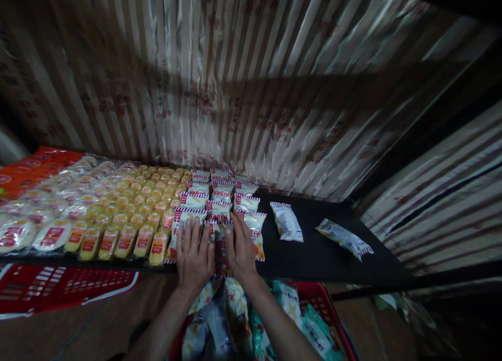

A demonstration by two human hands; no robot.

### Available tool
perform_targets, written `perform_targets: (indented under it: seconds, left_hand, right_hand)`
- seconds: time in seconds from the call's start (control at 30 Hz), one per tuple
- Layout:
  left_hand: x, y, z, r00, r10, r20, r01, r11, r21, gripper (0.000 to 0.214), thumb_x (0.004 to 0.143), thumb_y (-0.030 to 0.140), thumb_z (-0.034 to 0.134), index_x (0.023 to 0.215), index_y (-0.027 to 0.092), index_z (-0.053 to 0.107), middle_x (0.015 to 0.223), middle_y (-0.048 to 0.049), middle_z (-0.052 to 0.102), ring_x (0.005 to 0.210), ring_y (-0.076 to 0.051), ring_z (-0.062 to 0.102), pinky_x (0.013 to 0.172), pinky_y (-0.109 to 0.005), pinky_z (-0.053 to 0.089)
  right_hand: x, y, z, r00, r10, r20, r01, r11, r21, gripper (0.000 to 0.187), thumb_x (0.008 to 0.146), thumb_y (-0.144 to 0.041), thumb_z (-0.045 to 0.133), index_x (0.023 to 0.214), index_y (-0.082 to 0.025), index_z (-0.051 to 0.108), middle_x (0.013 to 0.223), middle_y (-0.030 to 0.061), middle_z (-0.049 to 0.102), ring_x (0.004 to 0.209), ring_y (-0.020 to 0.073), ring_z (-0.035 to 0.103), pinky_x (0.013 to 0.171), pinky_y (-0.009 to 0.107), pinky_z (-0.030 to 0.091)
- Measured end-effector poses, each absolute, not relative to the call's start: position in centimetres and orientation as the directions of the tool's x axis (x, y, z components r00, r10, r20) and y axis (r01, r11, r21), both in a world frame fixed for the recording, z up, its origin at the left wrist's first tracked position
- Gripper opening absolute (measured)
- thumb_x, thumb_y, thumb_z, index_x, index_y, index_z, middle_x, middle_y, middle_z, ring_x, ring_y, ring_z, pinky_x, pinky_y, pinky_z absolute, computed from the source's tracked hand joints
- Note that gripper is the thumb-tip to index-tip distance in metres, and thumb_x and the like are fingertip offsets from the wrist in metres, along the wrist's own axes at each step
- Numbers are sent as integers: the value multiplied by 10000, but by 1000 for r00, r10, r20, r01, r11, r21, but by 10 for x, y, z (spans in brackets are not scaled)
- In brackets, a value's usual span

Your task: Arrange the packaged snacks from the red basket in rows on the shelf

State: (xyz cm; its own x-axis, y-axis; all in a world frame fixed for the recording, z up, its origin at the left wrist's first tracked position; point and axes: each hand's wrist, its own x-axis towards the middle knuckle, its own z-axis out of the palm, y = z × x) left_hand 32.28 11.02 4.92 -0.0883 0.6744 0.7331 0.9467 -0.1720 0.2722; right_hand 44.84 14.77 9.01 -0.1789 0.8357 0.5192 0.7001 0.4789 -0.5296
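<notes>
Several rows of white snack packets (221, 192) with red lettering and striped edges lie on the black shelf (314, 264). My left hand (195, 256) rests flat over the front left packet (179, 230), its fingers stretched forward. Beside it, my right hand (240, 248) reaches over the front packets, fingers extended and partly covering the front right packet (257, 230). Between the hands a packet shows in part at the shelf's front edge. Neither hand has its fingers wrapped around anything.
Yellow wrapped cakes (125, 240), round white ones (53, 235) and orange packs (39, 165) fill the shelf's left. Two loose packets lie right, one pale (287, 222), one tilted (345, 238). Below are a red basket (327, 303) of snack bags and another red basket (66, 288).
</notes>
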Motion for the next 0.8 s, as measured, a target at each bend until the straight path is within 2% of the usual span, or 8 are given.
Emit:
perform_targets:
  seconds: [0.17,0.3,0.53,0.67,0.8]
  left_hand:
    - [332,100,45,-46,710,703,939,-209,273,557,861,212,477,1407,181,369,1528,-111,224,1418,-308,148,1129,-537,187]
    - [330,105,39,-62,711,700,943,-187,274,541,874,214,447,1407,170,365,1520,-117,255,1420,-307,138,1119,-542,210]
    - [327,111,35,-89,711,697,926,-199,321,528,888,221,415,1411,174,356,1475,-110,363,1421,-290,146,1117,-538,224]
    - [326,114,37,-108,692,713,918,-206,340,542,892,236,408,1422,156,330,1471,-126,363,1419,-281,162,1116,-529,233]
    - [324,116,38,-134,693,708,922,-175,345,522,886,252,424,1392,135,384,1461,-144,375,1420,-291,153,1119,-536,210]
  right_hand:
    - [455,93,35,-119,863,492,761,397,-512,565,948,-349,375,1464,-186,213,1520,138,250,1402,266,236,1073,524,339]
    - [445,90,19,-121,860,495,795,383,-470,588,939,-319,390,1475,-207,175,1547,143,156,1411,308,193,1051,557,348]
    - [440,99,14,-98,842,531,703,436,-562,570,933,-299,389,1463,-210,202,1513,146,250,1391,270,267,1043,501,399]
    - [435,108,22,-13,828,560,668,423,-611,569,935,-327,388,1458,-193,207,1481,159,309,1374,265,301,1047,519,386]
    - [429,121,29,-42,835,548,664,433,-609,556,938,-337,374,1449,-170,233,1467,161,340,1371,258,304,1067,519,355]
